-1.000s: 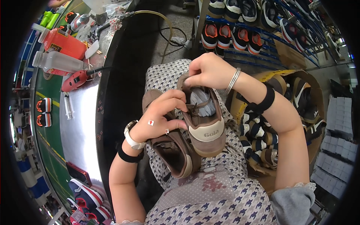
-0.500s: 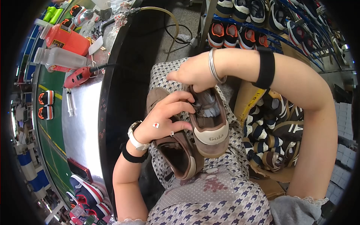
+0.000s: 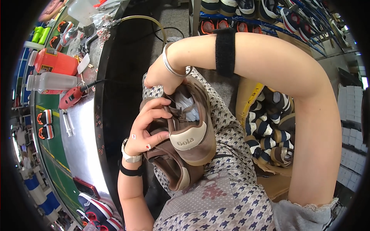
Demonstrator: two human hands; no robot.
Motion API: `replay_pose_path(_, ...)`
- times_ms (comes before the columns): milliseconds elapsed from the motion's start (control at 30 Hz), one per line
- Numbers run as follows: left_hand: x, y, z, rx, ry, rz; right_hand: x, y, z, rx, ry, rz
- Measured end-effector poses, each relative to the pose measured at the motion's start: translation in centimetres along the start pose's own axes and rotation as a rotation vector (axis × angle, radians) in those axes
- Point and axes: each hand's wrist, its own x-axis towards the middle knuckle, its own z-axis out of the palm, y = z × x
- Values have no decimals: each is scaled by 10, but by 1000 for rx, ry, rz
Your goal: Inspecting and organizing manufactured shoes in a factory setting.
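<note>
A brown sneaker with a cream heel patch rests over my lap, its heel toward me. Crumpled pale stuffing and loose laces show in its opening. My left hand pinches the left side of its collar between thumb and fingers. Bent in from the right, my right hand reaches down at the far end of the opening; its fingers are mostly hidden there. A second brown sneaker lies beneath, to the left, partly covered by my left hand and the first one.
On the left bench stand a red jar, a clear bottle and a red corded tool. A cardboard box of sneakers is at my right. Shoe racks rise beyond; a green conveyor runs along the far left.
The held sneaker and both hands have shifted left in the picture, and the sneaker has tilted. My right forearm reaches further across. The surroundings have slid left too as the view turned.
</note>
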Motion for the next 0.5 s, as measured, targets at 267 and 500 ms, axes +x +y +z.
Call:
replay_pose_path(267, 8, 1, 4, -252, 139, -44, 2, 5, 2, 67, 79, -4)
replay_pose_path(500, 41, 9, 12, 264, 261, -232, 14, 8, 4, 34, 138, -64)
